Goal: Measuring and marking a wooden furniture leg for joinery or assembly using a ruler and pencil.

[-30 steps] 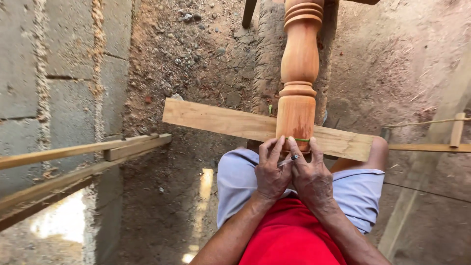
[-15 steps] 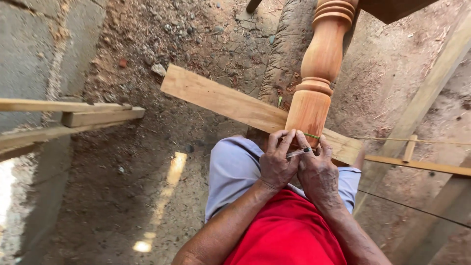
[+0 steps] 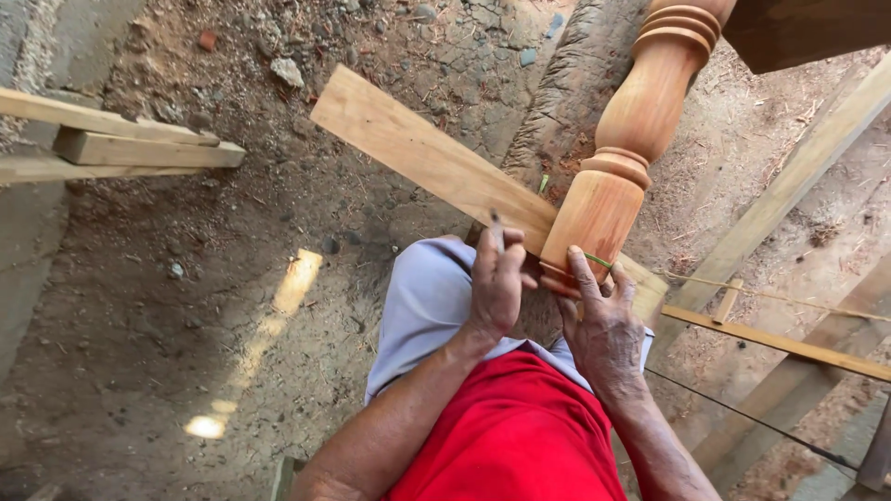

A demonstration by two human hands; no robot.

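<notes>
- We count two hands at work, both bare, close together at the lower end of one turned wooden post [image 3: 624, 158]
- Our left hand [image 3: 497, 283] is curled shut around a thin dark tool [image 3: 497, 229] whose tip pokes up above the fingers; we cannot tell what kind of tool it is
- Our right hand [image 3: 603, 325] lies with spread fingers against the base of the post, the forefinger pressed along the wood, gripping nothing that we can make out
- The post leans from the top right down towards our lap, its base resting on one flat plank [image 3: 418, 153] that runs slantwise across the knees
- One thin green band [image 3: 599, 261] circles the post just above its base, beside our right forefinger
- We see two knees in pale grey shorts [image 3: 418, 306] and one red shirt [image 3: 515, 436] beneath the hands
- At the left, three lengths of timber [image 3: 139, 148] lie stacked against a block wall [image 3: 28, 241]
- At the right, several slanted battens [image 3: 789, 186] cross the dirt floor [image 3: 186, 278], and one dark cord [image 3: 742, 413] runs past our right forearm
</notes>
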